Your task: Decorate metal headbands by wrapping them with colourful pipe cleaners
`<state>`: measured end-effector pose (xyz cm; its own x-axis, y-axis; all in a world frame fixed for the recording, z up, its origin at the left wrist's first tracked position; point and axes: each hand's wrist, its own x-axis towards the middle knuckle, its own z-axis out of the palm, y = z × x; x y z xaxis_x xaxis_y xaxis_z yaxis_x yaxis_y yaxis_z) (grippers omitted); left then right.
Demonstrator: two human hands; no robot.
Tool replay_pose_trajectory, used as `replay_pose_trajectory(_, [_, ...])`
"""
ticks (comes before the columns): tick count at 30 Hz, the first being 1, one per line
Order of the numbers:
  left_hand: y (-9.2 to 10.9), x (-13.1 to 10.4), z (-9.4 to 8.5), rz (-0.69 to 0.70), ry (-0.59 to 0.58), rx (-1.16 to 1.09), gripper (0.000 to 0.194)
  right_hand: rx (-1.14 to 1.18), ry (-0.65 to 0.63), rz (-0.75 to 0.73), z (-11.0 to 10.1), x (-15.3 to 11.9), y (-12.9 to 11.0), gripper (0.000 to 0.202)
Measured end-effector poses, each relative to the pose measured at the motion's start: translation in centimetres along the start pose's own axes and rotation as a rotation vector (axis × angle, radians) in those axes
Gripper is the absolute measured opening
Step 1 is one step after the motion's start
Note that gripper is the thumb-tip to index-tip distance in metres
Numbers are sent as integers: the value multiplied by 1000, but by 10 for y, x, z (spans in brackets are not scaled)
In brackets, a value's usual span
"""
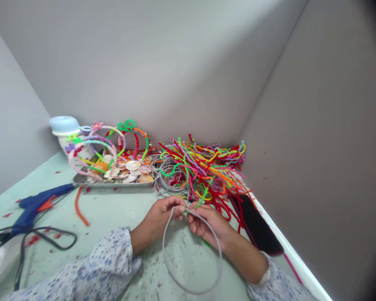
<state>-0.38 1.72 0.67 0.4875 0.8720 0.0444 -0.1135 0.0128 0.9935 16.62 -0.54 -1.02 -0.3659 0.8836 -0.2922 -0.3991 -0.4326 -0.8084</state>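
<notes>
Over the middle of the table, my left hand point(163, 215) is closed, pinching the top of a grey wire hoop point(192, 292). Right beside it, almost touching, my right hand point(209, 225) is closed on a green pipe cleaner point(206, 193) at the same part of the hoop. One fuzzy end of the pipe cleaner sticks up past my right fingers, and a bit of green shows below that hand. The hoop hangs down toward me as a loop. How the pipe cleaner lies around the wire is hidden by my fingertips.
Behind my hands lie a heap of coloured pipe cleaners point(203, 167) and several wire hoops point(167, 175). A metal tray point(134, 184) holds shells and decorated headbands point(114, 146). At left are a blue glue gun point(34, 205) with cord and a white bottle point(65, 140); a black phone point(260, 228) lies right.
</notes>
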Motion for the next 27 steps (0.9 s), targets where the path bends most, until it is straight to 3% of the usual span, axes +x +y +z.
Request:
replay_pose_trajectory(6, [-3, 0, 2, -59, 85, -121, 21, -4, 0, -65, 1, 1, 3, 11])
replay_pose_trajectory(10, [-7, -1, 5, -109, 127, -256, 22, -73, 106, -154, 6, 1, 7, 18])
replay_pose_trajectory(18, [-6, 0, 5, -163, 187, -430, 12, -600, 317, -422, 18, -6, 11, 23])
replay_pose_trajectory(23, [-4, 0, 7, -188, 213, -450, 17, -899, 324, -775, 19, -10, 9, 20])
replay_pose_trajectory(27, [-5, -1, 8, -171, 212, -372, 12, -982, 356, -873, 16, -13, 9, 22])
